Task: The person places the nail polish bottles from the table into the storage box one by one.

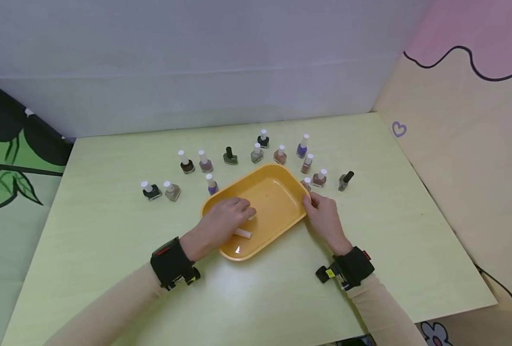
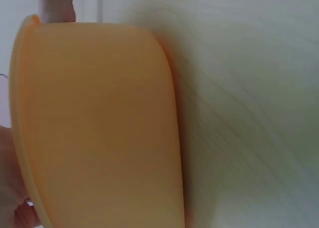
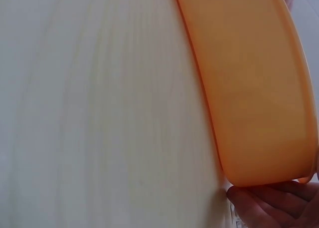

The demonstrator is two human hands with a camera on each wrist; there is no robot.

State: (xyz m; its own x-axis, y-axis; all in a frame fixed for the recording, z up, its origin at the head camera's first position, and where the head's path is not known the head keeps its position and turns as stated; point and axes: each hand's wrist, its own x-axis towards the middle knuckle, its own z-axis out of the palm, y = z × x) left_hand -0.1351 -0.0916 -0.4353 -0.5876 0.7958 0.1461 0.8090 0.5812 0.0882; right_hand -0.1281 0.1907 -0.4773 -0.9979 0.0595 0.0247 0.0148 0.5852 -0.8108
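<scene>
A yellow tray point(image 1: 277, 197) lies at a slant on the table. My left hand point(image 1: 227, 216) reaches over its left side, with fingers curled down inside. A bit of white cap shows at the fingertips, on a nail polish bottle mostly hidden by the hand. Beside it a white-capped bottle point(image 1: 243, 233) lies in the tray, its body covered by the hand. At the tray's right end my right hand point(image 1: 325, 218) grips the rim; the right wrist view has its fingers point(image 3: 269, 203) against the outer end wall.
Several nail polish bottles stand behind the tray, among them a purple one point(image 1: 302, 146) and a black-capped green one point(image 1: 230, 156). Left of it are a black one point(image 1: 152, 191) and a grey one point(image 1: 172, 191). A black-capped bottle point(image 1: 345, 180) stands beyond the right hand.
</scene>
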